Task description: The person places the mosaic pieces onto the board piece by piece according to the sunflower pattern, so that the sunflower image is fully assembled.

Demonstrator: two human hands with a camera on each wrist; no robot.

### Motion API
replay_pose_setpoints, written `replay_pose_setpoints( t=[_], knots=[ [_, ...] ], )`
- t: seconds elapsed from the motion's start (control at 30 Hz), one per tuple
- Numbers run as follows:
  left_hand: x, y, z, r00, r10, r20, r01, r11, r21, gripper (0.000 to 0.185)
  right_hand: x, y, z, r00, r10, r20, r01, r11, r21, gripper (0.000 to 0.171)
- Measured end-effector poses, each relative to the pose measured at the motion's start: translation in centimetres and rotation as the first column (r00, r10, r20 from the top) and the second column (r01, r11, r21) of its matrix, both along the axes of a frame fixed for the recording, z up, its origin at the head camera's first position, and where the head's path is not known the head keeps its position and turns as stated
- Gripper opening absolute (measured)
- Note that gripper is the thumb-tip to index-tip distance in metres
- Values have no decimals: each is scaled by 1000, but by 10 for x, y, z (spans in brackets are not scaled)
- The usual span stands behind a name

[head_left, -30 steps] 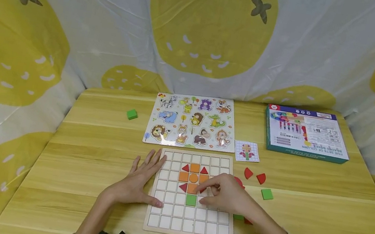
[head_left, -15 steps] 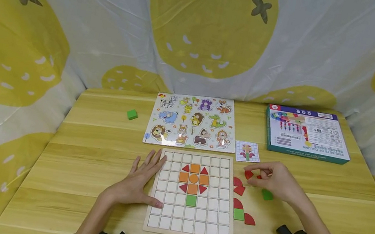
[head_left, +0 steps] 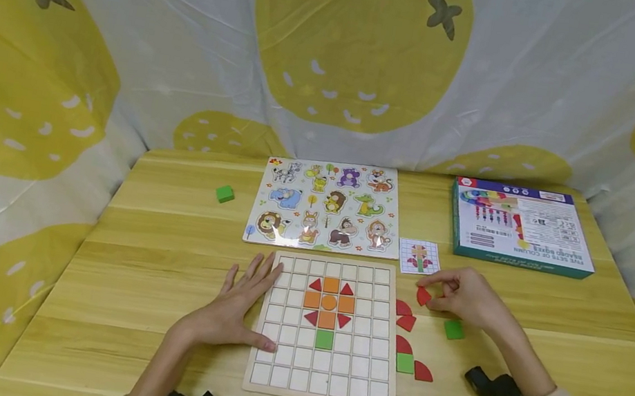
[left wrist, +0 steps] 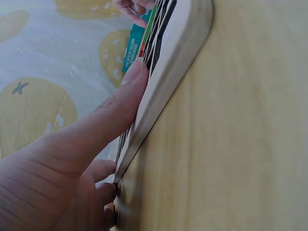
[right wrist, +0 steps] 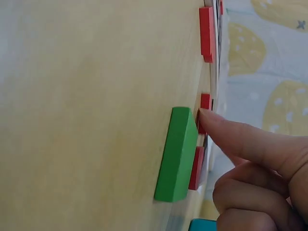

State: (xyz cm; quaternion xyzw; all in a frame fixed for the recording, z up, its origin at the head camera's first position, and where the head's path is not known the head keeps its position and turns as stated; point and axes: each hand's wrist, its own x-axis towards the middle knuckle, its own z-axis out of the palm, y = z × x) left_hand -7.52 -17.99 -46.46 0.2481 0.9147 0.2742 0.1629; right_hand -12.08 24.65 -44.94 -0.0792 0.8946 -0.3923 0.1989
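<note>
Resting flat on the tabletop (head_left: 170, 250), fingers spread wide, with the left hand (head_left: 235, 310) against the left edge of the grid board (head_left: 319, 391). Seen close in the left wrist view: thumb pressed along the board's thick rounded edge (left wrist: 178, 53), other fingertips tucked low beside it. Not seen there: the flower on the board, made of orange squares (head_left: 331, 285), red triangles (head_left: 315, 284) and one green square (head_left: 324, 339).

Pinching a small red piece (head_left: 423, 295) with the right hand (head_left: 465, 296), just right of the board and below the little picture card (head_left: 418, 256). Fingers curled, thumb and fingertips closed on the piece. Shown from the side in the right wrist view: one fingertip (right wrist: 211, 120) touching a red piece, right beside a green square tile (right wrist: 177, 154) lying flat. Also lying near the board in the head view: more red pieces (head_left: 405, 322) and another green tile (head_left: 405, 362).

Farther back: an animal puzzle (head_left: 325, 205), a green block (head_left: 223, 193) and a toy box (head_left: 521, 226).
</note>
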Motion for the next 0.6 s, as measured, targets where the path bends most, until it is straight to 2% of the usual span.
replay_pose_setpoints(
  t=[0.33,0.53,0.6],
  knots=[
    [0,1,1,1000,5,-2,-5,1000,-1,129,-1,3,-1,999,-29,15,28,1000,9,25],
    [0,1,1,1000,8,-2,-8,1000,-2,129,0,0,4,999,10,-43,-7,998,70,23],
    [0,1,1,1000,12,-3,-12,1000,0,129,3,-6,8,999,5,-54,-2,998,56,26]
  ],
)
